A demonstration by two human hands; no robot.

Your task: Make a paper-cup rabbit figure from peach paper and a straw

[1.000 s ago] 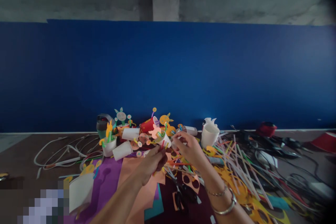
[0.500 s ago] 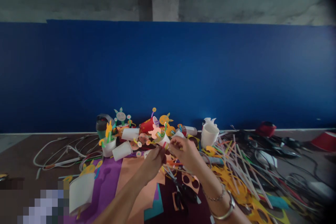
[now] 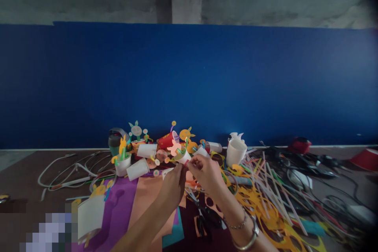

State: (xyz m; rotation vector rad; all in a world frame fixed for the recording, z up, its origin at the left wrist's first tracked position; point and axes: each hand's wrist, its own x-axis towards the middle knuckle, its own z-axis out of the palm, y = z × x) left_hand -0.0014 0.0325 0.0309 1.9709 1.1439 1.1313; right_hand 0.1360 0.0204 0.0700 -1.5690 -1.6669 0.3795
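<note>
My left hand (image 3: 175, 183) and my right hand (image 3: 207, 172) meet above the middle of the table, fingertips pinched close together. Between them shows a small red strip (image 3: 186, 162), mostly hidden by the fingers; its material is unclear. Just beyond the fingertips is a white paper cup (image 3: 182, 157) with a pink paper cutout (image 3: 174, 149) and a green piece at its mouth. Below the hands, scissors with black handles (image 3: 203, 220) lie on dark red paper (image 3: 189, 240), beside peach paper (image 3: 147, 197) and purple paper (image 3: 118, 204).
Decorated cups, among them a red cup (image 3: 167, 140), crowd the back. A white cup (image 3: 236, 151) stands right of them. Loose straws (image 3: 274, 193) and yellow paper scraps (image 3: 256, 204) spread rightward. Cables (image 3: 79, 169) lie left; a blue panel (image 3: 189, 86) rises behind.
Both hands have drawn closer together, with the fingertips now nearly touching. The red strip, which stuck up between the fingers, is now more covered. My right wrist has shifted slightly left.
</note>
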